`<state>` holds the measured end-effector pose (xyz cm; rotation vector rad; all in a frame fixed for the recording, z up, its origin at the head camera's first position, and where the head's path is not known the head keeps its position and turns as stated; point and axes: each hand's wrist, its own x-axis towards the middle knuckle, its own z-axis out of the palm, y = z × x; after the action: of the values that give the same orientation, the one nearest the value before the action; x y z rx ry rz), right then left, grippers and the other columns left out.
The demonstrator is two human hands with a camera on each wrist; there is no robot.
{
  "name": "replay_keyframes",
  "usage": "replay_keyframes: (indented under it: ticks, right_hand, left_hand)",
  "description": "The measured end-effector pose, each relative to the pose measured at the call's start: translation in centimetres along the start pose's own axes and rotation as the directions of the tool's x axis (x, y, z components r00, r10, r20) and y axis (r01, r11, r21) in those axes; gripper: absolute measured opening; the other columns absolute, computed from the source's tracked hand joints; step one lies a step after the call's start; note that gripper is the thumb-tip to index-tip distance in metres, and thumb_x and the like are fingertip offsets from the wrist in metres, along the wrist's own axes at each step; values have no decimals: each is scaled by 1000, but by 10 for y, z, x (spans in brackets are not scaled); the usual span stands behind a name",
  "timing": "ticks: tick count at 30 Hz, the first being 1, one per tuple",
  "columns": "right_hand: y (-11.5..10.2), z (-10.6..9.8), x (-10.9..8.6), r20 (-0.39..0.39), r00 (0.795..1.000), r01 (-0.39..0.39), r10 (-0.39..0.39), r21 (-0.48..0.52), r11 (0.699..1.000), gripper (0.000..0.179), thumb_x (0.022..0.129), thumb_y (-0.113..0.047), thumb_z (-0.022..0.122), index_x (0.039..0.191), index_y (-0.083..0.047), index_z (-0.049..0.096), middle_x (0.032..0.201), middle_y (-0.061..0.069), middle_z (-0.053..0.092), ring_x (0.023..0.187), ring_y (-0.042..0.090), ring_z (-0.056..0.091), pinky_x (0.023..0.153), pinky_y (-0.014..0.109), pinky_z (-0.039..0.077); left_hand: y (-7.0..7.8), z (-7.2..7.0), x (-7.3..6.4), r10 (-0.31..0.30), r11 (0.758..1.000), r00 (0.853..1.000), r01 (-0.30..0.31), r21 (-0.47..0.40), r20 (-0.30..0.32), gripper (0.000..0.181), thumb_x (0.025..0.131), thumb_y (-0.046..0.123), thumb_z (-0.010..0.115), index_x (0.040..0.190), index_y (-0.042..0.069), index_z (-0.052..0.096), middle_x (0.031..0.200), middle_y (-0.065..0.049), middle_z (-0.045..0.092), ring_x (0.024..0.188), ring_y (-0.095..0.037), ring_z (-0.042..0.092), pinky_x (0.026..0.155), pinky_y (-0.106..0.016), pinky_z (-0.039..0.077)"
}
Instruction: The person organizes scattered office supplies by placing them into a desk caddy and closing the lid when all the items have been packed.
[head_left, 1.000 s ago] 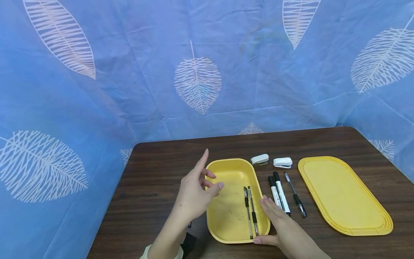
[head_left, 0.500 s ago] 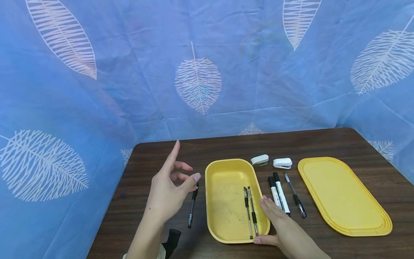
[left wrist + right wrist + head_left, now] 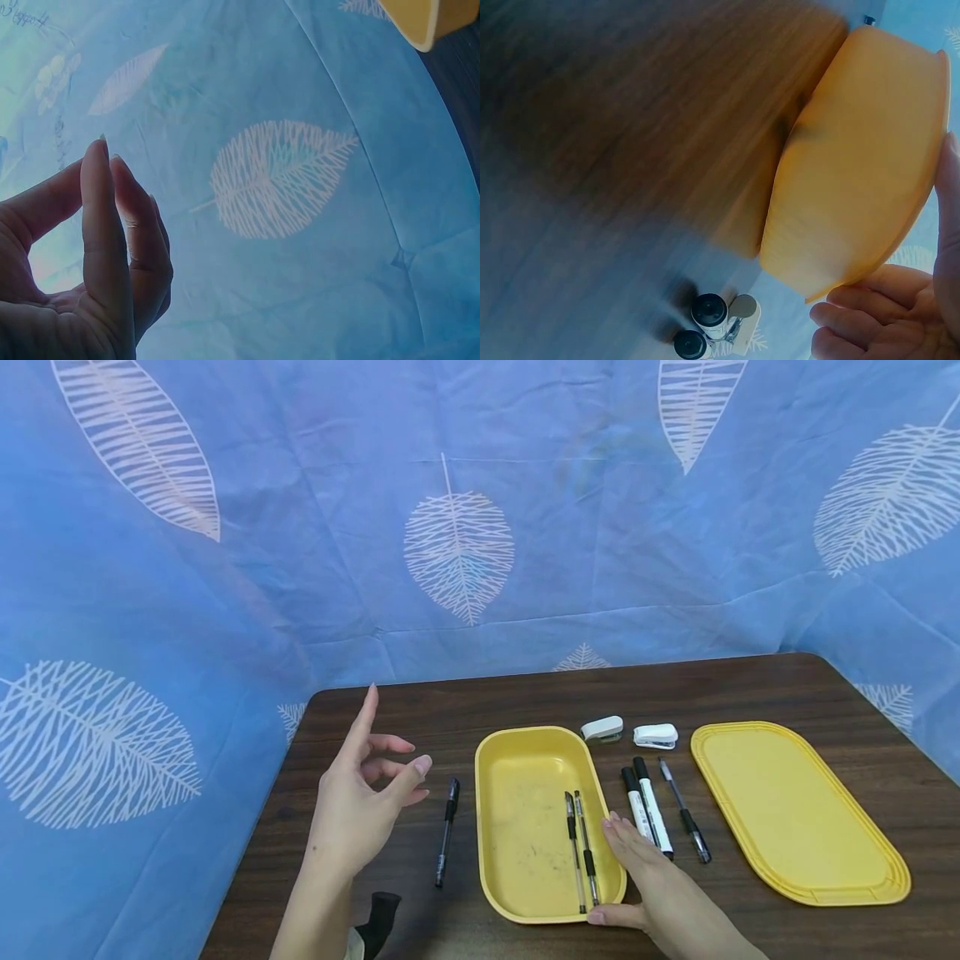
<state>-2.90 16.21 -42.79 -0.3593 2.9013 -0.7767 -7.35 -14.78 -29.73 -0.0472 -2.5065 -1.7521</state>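
Note:
My left hand is raised over the left of the table, index finger pointing up and the others bent, with nothing in its grasp. In the left wrist view, thumb and fingers of that left hand come close together against the blue cloth. A black pen lies just right of it. My right hand rests on the near right corner of a yellow tray, fingers along its side and thumb at the front rim. Two thin black-and-clear pens lie inside. The right wrist view has the tray's outer wall beside the fingers.
Right of the tray lie two white markers with black caps and another pen. Behind them are two small white staplers. A yellow lid lies at the right. Blue leaf-print cloth hangs behind the table.
My left hand has moved left, from over the tray's left edge to beyond the black pen, bringing that pen into view. The right hand and tray stay in place.

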Motion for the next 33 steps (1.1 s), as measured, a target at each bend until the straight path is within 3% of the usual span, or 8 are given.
replay_keyframes:
  ticks: [13,25,33]
  right_hand:
    - [0,0,-1,-6,1000,1,-1,-13,1000,106,67,-60,74,148,-3,37,154,18,36,141,38,36,104,55,41]
    - [1,-1,0,5,1000,4,-4,0,1000,107,68,-62,73,149,-3,36,154,18,36,141,39,35,105,55,40]
    - [2,-1,1,21,1000,-12,12,27,1000,107,67,-63,72,149,-4,35,155,18,34,142,39,33,105,56,39]
  left_hand:
    - [-20,-11,6,-79,997,997,78,15,3,96,89,11,70,151,46,7,118,-10,55,81,-12,70,75,-26,60]
    - [-65,-4,12,-167,985,985,163,58,53,95,89,10,69,155,38,7,123,-14,52,85,-21,70,74,-25,60]
    - [-86,5,12,-166,984,983,160,74,76,90,90,12,69,157,28,10,124,-19,52,79,-18,67,71,-26,60]
